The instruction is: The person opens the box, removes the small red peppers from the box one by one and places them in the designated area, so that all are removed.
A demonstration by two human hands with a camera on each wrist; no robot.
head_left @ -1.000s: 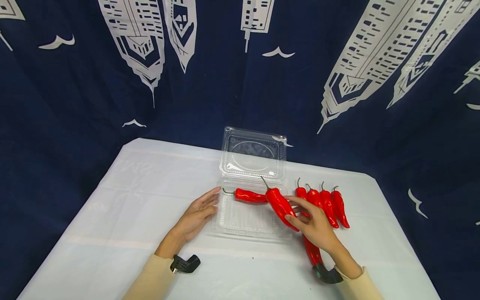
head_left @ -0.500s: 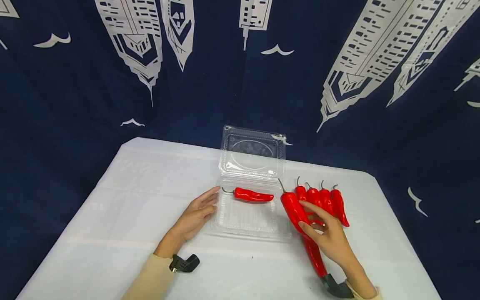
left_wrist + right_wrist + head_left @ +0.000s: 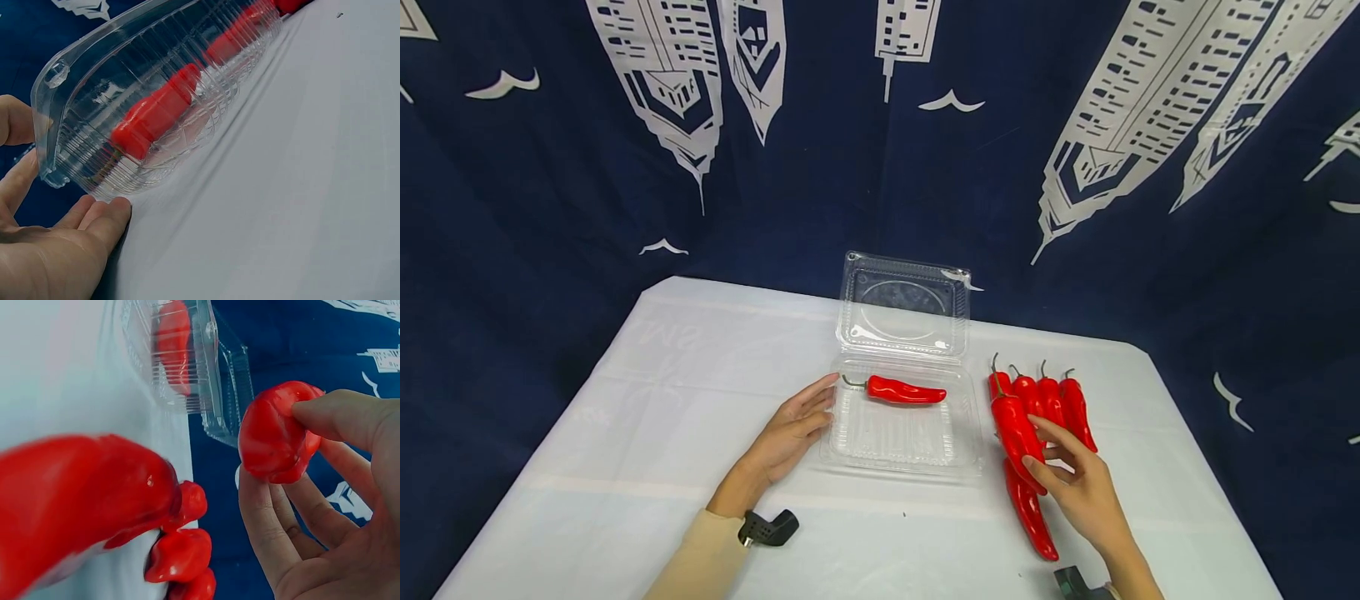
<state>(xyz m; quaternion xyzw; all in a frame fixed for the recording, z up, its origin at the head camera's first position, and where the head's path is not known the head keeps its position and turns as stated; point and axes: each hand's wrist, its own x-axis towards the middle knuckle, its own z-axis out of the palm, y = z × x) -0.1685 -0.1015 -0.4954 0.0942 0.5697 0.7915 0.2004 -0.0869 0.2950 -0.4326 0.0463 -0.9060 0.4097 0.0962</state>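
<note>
My right hand (image 3: pixel 1086 492) pinches a red chili pepper (image 3: pixel 1017 433) between thumb and fingers, its green stem pointing away from me. In the right wrist view the held pepper (image 3: pixel 278 434) appears end-on at the fingertips. A clear plastic clamshell container (image 3: pixel 887 446) lies with its lid (image 3: pixel 902 308) raised at the back. One red chili pepper (image 3: pixel 906 390) lies crosswise inside, stem to the left. My left hand (image 3: pixel 786 442) stays at the container's left side, fingers extended; in the left wrist view its fingertips (image 3: pixel 119 209) are right at the container's lower corner.
Right of the container several red chili peppers (image 3: pixel 1077 412) lie side by side, stems away from me, partly hidden by the right hand. Another red chili pepper (image 3: pixel 1030 517) lies nearer me. A white cloth (image 3: pixel 647 433) covers the table; a dark blue printed curtain (image 3: pixel 820 200) hangs behind.
My right hand has moved right and towards me with its chili pepper, from over the container's right part to above the loose peppers. My left hand has stayed in place.
</note>
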